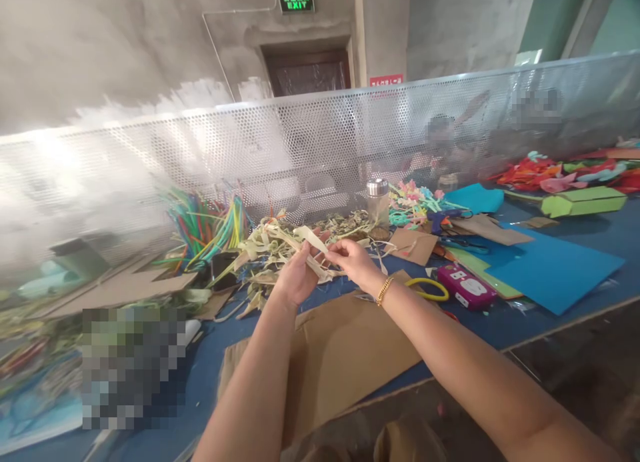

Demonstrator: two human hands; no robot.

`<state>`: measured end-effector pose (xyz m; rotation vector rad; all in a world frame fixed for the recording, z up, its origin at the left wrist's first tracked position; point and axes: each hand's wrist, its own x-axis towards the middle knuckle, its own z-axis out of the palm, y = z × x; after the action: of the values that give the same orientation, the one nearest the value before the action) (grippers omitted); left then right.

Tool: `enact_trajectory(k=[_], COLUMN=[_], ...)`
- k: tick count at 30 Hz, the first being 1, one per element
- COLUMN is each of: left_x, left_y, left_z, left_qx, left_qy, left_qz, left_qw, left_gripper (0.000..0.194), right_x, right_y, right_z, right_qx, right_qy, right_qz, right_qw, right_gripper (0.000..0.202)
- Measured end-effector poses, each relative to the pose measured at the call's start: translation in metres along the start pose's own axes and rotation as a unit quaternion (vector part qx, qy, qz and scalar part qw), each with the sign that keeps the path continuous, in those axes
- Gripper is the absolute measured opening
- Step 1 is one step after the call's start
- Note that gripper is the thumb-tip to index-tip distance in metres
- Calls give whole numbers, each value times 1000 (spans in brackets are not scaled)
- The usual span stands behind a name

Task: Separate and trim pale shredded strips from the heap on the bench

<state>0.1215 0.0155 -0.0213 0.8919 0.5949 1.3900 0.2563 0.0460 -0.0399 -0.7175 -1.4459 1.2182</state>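
Cream-coloured: see leaf-like strip [311, 239] above tabletop [515, 325], pinched narrowly in grip of right hand [354, 261], with long axis up-left from there, toward thumb side of left hand [296, 277], but can't tell left grip's closure.

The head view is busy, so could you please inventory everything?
Rectangular EXIT sign: one, green, wall
Door: one, brown, back
Perforated metal screen: one, silver, back
Long table: one, blue, beneath materials
Strip bundle: one, multicoloured, back left
Leafy heap: one, pale green, behind hands
Lidded bottle: one, clear, back
Flower cluster: one, pastel, beside bottle
Cutout pile: one, mostly red, far right
Folded box: one, lime, right
Flat sheet: one, bright blue, right
Rounded case: one, magenta, right
Loop: one, yellow, beside case
Cardboard pieces: several, brown, tabletop
Flexible strip: one, pale, at right fingertips
Chain bracelet: one, gold, right wrist
Left hand grip: one, bare, centre
Right hand grip: one, bare, centre
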Motion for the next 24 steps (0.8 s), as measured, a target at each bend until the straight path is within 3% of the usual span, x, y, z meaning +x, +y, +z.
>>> enact_trajectory(k=[6,9,12,16,20,24], left_x=[1,1,0,-1,1,4], left_y=[-3,-4,-3,-2,-2,-3], left_z=[2,1,2,5,2,0], left_qx=[27,31,30,24,16,2], left_qy=[12,3,11,33,36,46], left_qz=[2,5,-4,-13,-4,2], left_qw=[1000,1000,999,999,999,999], left_gripper=[43,43,40,37,36,35], right_x=[-1,-2,-2,1,-1,-5], right_y=[7,6,5,6,3,-2], right_z=[2,-1,-4,-6,-6,-4], right_qx=[-56,-172,-252,-236,-204,-268], right_qy=[-45,-59,-34,0,-30,-39], right_qz=[4,-31,-56,-44,-34,-47], right_qw=[997,983,965,971,978,962], right_gripper=[19,14,16,21,22,19])
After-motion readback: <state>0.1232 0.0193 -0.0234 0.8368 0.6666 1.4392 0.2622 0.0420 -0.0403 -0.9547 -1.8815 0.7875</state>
